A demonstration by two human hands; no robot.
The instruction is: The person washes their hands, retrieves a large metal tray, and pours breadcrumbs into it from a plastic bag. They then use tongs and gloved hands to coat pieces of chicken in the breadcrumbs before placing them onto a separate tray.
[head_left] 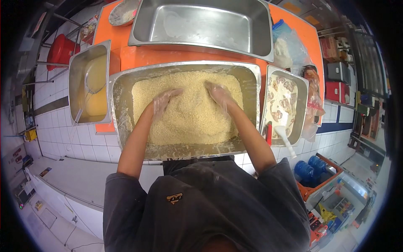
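A large steel pan [258, 91] lies before me, with a broad heap of pale yellow breading crumbs [192, 127] in it. My left hand [163, 99], in a clear plastic glove, rests on the left part of the heap with its fingers stretched inward. Opposite it, my right hand [218, 93] wears the same kind of glove and touches the crumbs with its fingertips pointing away from me. Both palms face roughly towards each other, apart, with crumbs between them. No piece of food shows in either hand; some fingertips are partly hidden in the crumbs.
Left stands a steel pan [73, 94] of yellow liquid with a wire strainer [94, 80]. Right, meat pieces [285, 102] lie in white liquid in another pan [306, 104], beside a white-handled utensil [283, 135]. A deep steel pan [201, 23] and plastic bags [288, 47] occupy the orange table [141, 56].
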